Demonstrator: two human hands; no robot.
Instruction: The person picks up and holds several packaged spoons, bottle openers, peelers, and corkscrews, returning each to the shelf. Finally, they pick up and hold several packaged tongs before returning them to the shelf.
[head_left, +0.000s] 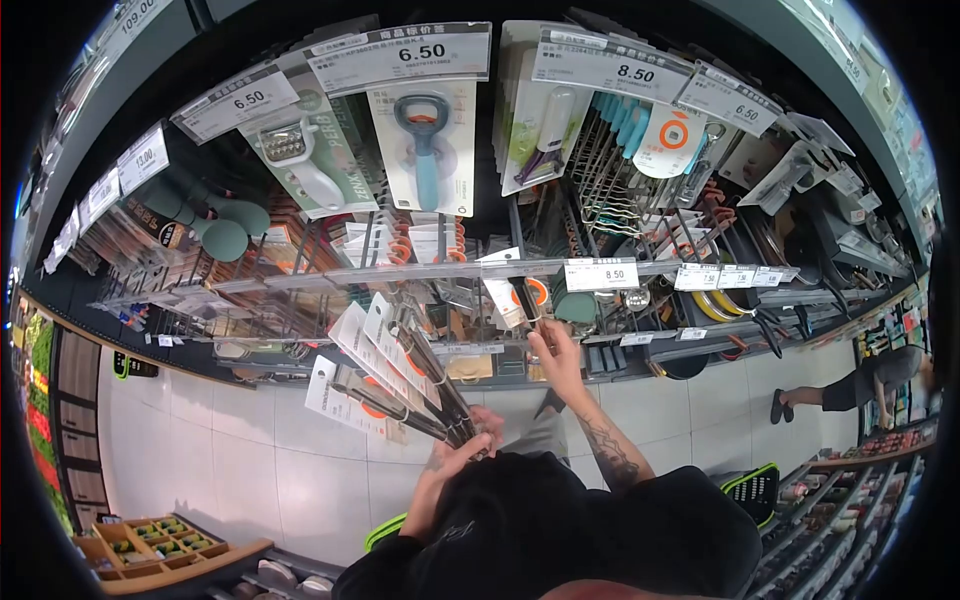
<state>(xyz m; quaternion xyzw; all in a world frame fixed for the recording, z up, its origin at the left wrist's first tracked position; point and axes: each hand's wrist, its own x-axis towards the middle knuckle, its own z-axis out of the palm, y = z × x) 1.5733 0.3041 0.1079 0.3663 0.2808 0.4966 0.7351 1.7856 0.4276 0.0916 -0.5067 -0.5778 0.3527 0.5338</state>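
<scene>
My left hand [462,452] is closed around a bundle of long, thin, dark-handled utensils [432,385]. White cards with orange circles [375,340] fan out at their upper ends, and I cannot make out the exact kind of utensil. At the front of the shelf rack, my right hand [553,352] pinches the lower end of one more dark-handled utensil [526,298]. A white and orange card [505,297] hangs beside that one, just below the rail. Whether this utensil is still on a hook cannot be seen.
Carded kitchen tools hang above, among them a blue-handled peeler [423,150] and a white-handled tool [300,165]. Price tags line the shelf rail [400,272]. Behind me stands a black basket with a green rim [752,495]. Another person [870,385] bends at shelves on the right.
</scene>
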